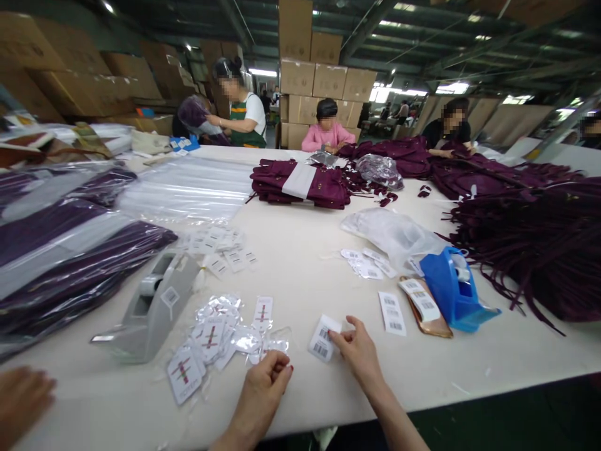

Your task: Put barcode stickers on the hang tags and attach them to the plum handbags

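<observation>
My right hand [359,354] touches a white barcode tag [323,339] on the white table, a fingertip on its right edge and the fingers apart. To its left, my left hand [265,391] has thumb and forefinger close together beside the pile of printed tags [211,338]; whether anything thin is between them is too small to tell. A tag with a red and green print [263,313] lies just above that hand. Right of my right hand is a strip of barcode labels [392,314], and beyond it more labels rest on a gold phone [436,327].
A grey tape dispenser [153,307] stands left, a blue one [457,291] right. Bagged purple goods [70,250] cover the left side; purple bags [300,183] lie further back. Another person's hand [23,401] is at lower left. Several people work across the table [291,250].
</observation>
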Motion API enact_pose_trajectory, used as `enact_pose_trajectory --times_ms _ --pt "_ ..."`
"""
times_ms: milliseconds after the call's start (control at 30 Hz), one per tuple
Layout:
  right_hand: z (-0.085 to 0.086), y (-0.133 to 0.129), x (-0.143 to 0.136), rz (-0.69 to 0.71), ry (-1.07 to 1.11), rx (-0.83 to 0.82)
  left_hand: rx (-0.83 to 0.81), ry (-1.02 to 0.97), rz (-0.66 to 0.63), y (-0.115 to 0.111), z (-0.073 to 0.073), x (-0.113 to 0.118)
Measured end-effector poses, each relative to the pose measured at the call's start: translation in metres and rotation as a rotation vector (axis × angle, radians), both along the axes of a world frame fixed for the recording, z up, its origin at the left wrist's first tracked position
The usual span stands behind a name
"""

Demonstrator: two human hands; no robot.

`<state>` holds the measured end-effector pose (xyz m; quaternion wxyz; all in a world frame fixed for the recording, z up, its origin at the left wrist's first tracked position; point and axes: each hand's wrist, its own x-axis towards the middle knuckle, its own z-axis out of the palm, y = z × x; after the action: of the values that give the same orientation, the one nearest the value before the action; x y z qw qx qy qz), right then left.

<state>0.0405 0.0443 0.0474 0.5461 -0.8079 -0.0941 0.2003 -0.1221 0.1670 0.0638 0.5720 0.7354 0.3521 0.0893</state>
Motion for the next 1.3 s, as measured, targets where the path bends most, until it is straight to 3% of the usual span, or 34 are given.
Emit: enact_pose_trajectory --times_ms 167,367,500,667,867,1133,1300 --pt "-0.011 -0.003 -0.002 -0.043 0.063 0.152 0.202 0.008 -0.048 0.009 0.005 0.009" --pt "-0.012 -0.023 0.011 -0.196 -0.109 -0.057 0.680 0.410 -0.045 0.054 0.012 0.016" --pt "-0.021 -0.026 0.003 -0.195 -0.257 -0.113 0.711 0.597 -0.011 0.079 0.018 0.039" --pt "-0.027 -0.026 -0.003 -0.195 -0.284 -0.115 0.624 0.734 -0.072 0.094 0.022 0.065" --pt "-0.024 -0.029 -0.003 -0.178 -0.292 -0.081 0.614 0.768 -0.105 0.093 0.022 0.068" --pt "-0.021 -0.028 -0.006 -0.155 -0.301 -0.082 0.784 0.735 -0.155 0.062 0.023 0.072" --pt "-0.020 -0.029 -0.007 -0.159 -0.305 -0.057 0.849 0.752 -0.174 0.057 0.018 0.078"
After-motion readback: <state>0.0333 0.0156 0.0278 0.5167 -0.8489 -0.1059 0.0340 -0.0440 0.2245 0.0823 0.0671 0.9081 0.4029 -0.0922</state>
